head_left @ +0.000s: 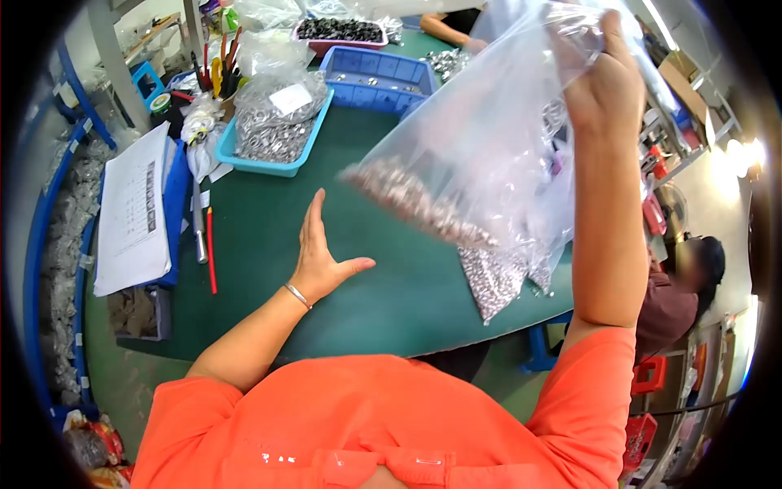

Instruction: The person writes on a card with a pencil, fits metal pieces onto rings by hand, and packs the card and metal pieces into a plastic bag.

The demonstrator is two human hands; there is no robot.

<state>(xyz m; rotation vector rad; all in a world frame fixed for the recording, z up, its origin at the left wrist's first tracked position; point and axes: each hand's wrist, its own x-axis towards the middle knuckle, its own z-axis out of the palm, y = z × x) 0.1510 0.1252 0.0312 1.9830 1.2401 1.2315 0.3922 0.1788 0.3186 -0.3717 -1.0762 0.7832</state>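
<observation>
My right hand (607, 90) is raised high at the right, its fingers closed round the gathered top of a clear plastic bag (489, 155). Small shiny metal-looking parts have slid into the bag's lower edge, which hangs tilted above the green table. Behind and below it, another bag of small silvery parts (494, 281) rests near the table's front edge, partly covered by the held bag. My left hand (318, 257) is held over the table, thumb and fingers spread, touching no object that I can see. A bracelet circles the left wrist.
On the green table (358, 196) stand a light-blue tray (281, 169) of bagged metal rings, a blue bin (383, 94) and a tray of black parts (338, 33). Papers (134, 212) and a red pencil (211, 248) lie left. Other people are at the far side and the right.
</observation>
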